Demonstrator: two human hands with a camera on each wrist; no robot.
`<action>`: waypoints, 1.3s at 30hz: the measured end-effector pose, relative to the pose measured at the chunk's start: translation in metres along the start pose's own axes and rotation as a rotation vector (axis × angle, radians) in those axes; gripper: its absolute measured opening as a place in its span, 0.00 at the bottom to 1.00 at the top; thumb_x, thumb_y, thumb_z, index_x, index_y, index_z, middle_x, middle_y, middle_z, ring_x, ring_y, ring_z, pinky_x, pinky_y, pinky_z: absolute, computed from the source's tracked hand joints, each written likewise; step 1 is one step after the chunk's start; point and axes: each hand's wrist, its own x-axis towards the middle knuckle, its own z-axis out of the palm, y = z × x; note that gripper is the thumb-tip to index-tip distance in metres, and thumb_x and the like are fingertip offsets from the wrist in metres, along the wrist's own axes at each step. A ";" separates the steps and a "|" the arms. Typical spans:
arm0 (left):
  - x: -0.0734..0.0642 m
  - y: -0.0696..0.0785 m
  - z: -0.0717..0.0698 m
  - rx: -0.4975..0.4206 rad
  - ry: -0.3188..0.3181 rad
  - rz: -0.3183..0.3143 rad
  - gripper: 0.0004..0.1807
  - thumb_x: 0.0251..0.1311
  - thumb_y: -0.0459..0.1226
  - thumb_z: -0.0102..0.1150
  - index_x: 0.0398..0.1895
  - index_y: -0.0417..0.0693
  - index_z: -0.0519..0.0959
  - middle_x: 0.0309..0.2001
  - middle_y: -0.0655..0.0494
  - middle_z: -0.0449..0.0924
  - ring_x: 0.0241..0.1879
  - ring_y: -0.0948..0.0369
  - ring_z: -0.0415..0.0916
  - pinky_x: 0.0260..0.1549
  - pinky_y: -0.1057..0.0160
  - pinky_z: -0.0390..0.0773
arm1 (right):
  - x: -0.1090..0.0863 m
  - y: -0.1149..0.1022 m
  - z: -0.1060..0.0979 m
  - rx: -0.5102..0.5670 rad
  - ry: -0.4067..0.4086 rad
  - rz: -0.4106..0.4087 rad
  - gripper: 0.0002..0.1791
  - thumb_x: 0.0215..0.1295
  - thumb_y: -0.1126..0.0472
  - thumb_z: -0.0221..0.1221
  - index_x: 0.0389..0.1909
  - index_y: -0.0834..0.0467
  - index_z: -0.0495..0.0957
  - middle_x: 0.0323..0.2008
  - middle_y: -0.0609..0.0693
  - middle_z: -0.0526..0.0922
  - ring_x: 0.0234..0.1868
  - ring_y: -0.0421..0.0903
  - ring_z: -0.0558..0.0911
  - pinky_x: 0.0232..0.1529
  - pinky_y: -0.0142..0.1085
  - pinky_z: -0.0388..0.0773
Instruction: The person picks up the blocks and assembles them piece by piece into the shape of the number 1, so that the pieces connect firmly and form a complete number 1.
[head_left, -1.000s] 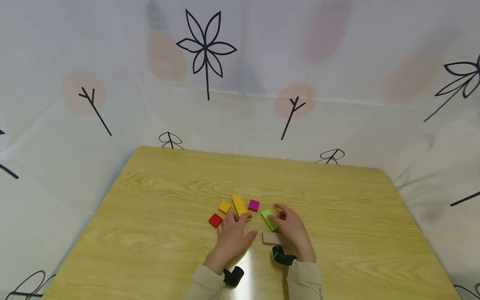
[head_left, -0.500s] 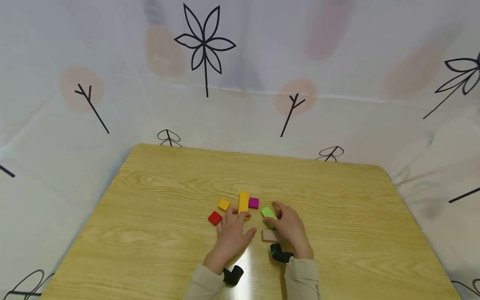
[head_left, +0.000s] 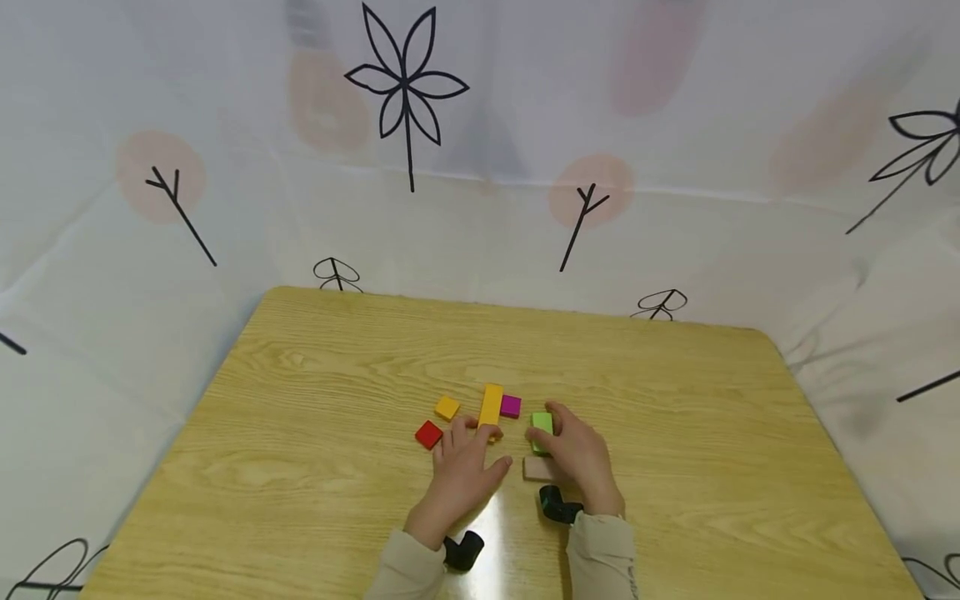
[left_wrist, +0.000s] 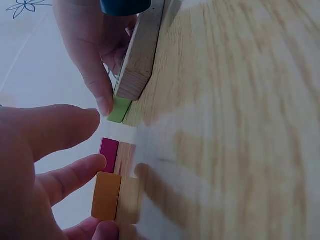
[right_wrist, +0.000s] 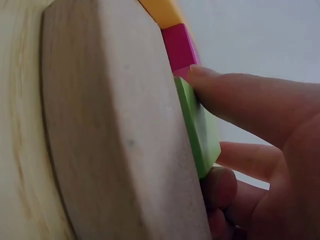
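Note:
My left hand (head_left: pixel 461 479) is over the near end of a long yellow block (head_left: pixel 491 404), with the index finger on one side and other fingers on the opposite side. The thumb stands apart from it. A magenta cube (head_left: pixel 511 407) lies against the yellow block's right side. My right hand (head_left: pixel 583 454) pinches a light green block (head_left: pixel 542 423) between thumb and fingers, and the block rests on the table. Just nearer lies a plain wooden block (right_wrist: pixel 125 130), partly hidden under the right hand in the head view.
A small yellow block (head_left: pixel 447 407) and a red block (head_left: pixel 429 434) lie left of the left hand. The wood-grain table (head_left: pixel 315 483) meets a patterned white cloth (head_left: pixel 480 225) at the back. Both wrists carry black camera mounts (head_left: pixel 463 551).
The long yellow block has swung clockwise, its far end moving right against the magenta cube. The green block has turned straighter under the right hand. The left hand has barely moved.

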 end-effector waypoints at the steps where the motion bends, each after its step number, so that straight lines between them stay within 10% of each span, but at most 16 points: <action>1: 0.000 0.000 0.000 -0.001 -0.002 0.003 0.19 0.54 0.51 0.54 0.48 0.59 0.72 0.54 0.52 0.55 0.52 0.53 0.52 0.45 0.48 0.52 | 0.000 0.000 0.000 -0.007 -0.004 0.001 0.37 0.53 0.41 0.57 0.61 0.56 0.64 0.45 0.56 0.77 0.46 0.55 0.74 0.46 0.52 0.64; 23: 0.003 0.004 0.004 0.132 0.130 0.020 0.08 0.55 0.44 0.58 0.29 0.58 0.67 0.42 0.55 0.61 0.40 0.55 0.57 0.30 0.59 0.54 | 0.000 0.007 -0.004 0.068 0.011 0.010 0.30 0.57 0.41 0.51 0.56 0.56 0.67 0.46 0.57 0.77 0.42 0.51 0.75 0.42 0.46 0.68; 39: -0.003 0.000 0.001 0.050 0.134 -0.012 0.20 0.53 0.36 0.60 0.51 0.51 0.71 0.45 0.53 0.65 0.44 0.54 0.60 0.33 0.58 0.57 | 0.001 0.014 -0.012 0.302 0.015 0.072 0.33 0.62 0.43 0.48 0.64 0.54 0.57 0.44 0.55 0.77 0.29 0.43 0.76 0.34 0.39 0.71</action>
